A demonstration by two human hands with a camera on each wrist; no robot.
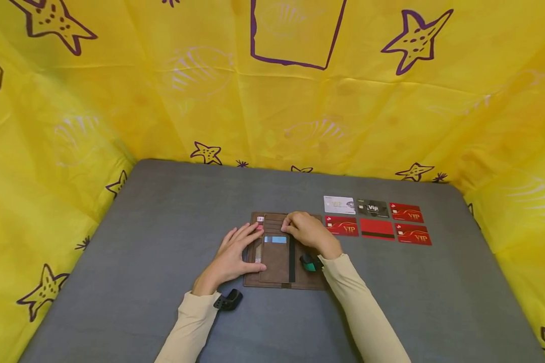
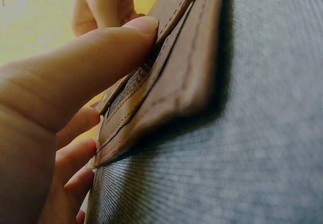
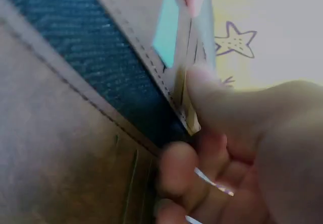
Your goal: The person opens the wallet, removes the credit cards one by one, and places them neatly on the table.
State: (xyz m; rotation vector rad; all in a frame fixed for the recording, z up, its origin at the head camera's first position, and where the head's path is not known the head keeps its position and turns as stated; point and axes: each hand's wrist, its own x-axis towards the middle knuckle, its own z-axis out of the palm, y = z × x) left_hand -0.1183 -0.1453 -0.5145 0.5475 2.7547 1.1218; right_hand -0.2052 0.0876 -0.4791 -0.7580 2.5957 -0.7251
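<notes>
A brown wallet (image 1: 274, 262) lies spread out on the grey table, with a dark elastic band (image 1: 292, 262) down its middle. A blue card (image 1: 276, 239) shows in a slot of its inner flap. My left hand (image 1: 229, 257) rests over the wallet's left side, fingers extended at the upper left and thumb (image 2: 126, 37) on the flap's edge. With thumb and forefinger, my right hand (image 1: 306, 229) pinches the flap's upper right edge by the card slots; in the right wrist view the thumb (image 3: 212, 90) lies over that edge, and the forefinger is below.
Right of the wallet, several cards lie in two rows: a white card (image 1: 338, 205), a black card (image 1: 372, 208) and red cards (image 1: 406, 213). Yellow patterned cloth (image 1: 272, 111) hangs behind the table (image 1: 163, 212) and along its sides.
</notes>
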